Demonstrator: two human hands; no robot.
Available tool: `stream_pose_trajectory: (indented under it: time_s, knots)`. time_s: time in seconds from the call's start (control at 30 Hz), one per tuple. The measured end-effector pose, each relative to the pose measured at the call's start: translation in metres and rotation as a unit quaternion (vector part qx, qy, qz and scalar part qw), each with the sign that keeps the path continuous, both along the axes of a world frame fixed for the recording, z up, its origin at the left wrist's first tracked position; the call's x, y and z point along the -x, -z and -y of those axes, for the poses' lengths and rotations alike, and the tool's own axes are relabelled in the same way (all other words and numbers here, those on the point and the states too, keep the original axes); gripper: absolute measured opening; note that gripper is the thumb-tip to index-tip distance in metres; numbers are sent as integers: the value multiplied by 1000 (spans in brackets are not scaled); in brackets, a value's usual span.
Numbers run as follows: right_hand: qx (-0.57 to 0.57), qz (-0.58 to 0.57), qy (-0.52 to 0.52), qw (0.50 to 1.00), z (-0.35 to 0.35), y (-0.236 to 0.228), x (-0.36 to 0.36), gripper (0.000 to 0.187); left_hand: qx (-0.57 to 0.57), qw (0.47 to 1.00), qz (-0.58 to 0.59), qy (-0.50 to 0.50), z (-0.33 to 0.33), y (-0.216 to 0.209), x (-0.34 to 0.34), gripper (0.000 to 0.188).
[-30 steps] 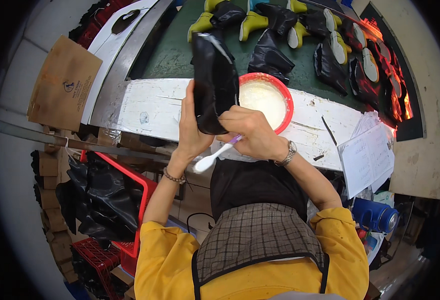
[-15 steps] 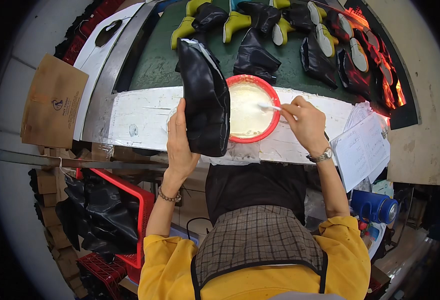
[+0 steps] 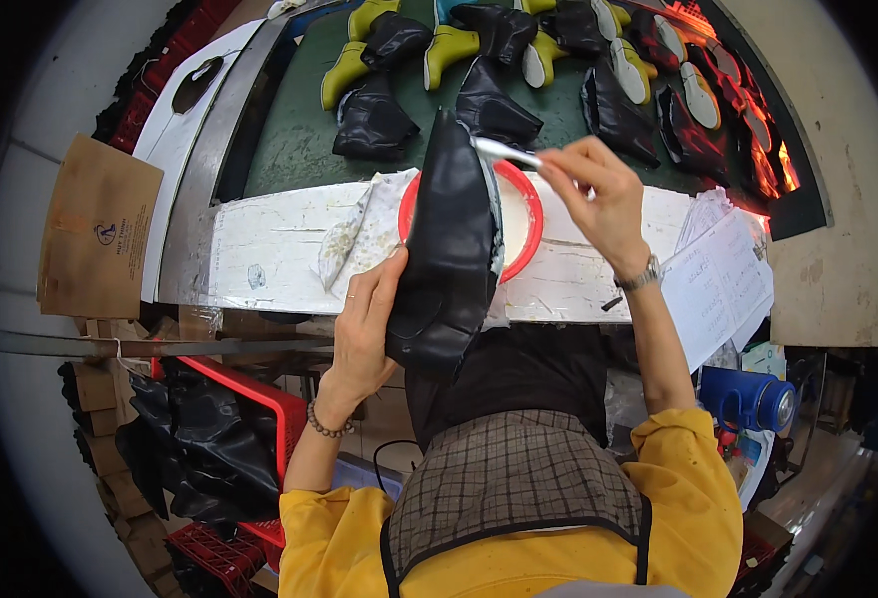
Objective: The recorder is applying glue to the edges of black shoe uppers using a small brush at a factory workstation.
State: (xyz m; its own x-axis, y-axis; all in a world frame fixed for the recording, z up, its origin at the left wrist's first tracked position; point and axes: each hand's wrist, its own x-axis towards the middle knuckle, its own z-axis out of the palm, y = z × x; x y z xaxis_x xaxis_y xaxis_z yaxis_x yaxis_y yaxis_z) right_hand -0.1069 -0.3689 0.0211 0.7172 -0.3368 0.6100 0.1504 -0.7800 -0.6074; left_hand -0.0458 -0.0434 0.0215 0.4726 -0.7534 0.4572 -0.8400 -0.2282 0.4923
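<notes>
Here, in the head view, mid-frame, the left hand [image 3: 364, 334] clasps a black boot [image 3: 449, 249] upright over the red bowl [image 3: 524, 214] on the white bench [image 3: 279, 249]. The right hand [image 3: 598, 194] pinches a white brush [image 3: 504, 151] touching the boot's top edge.

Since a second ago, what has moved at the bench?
The right hand took the brush from under the boot piece into the red bowl, then up to the piece's top edge. The left hand turned the piece more upright. Both grips stayed; the bowl did not move.
</notes>
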Motion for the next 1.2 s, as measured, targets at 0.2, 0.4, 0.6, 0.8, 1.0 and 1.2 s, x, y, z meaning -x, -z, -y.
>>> stream_pose_trajectory:
  time_s: [0.2,0.4,0.6,0.8,1.0,1.2]
  knots:
    - [-68,15,-101,992,-12,-3,0,19,48,996,-13,-76,10,-8,-8,90]
    - [-71,18,-135,988,-37,11,28,22,104,988,14,-116,28,-6,-21,92]
    - [-62,-11,-157,985,-48,3,45,21,122,979,40,-158,40,-2,-31,87]
    - [-136,-91,-197,967,-51,-3,50,13,113,977,86,-158,40,14,-38,86]
    - [29,-178,-34,983,-4,33,22,13,135,917,-366,-86,-29,33,-60,39]
    - [148,-179,-7,973,15,46,16,14,170,738,-641,-121,-55,8,-50,22]
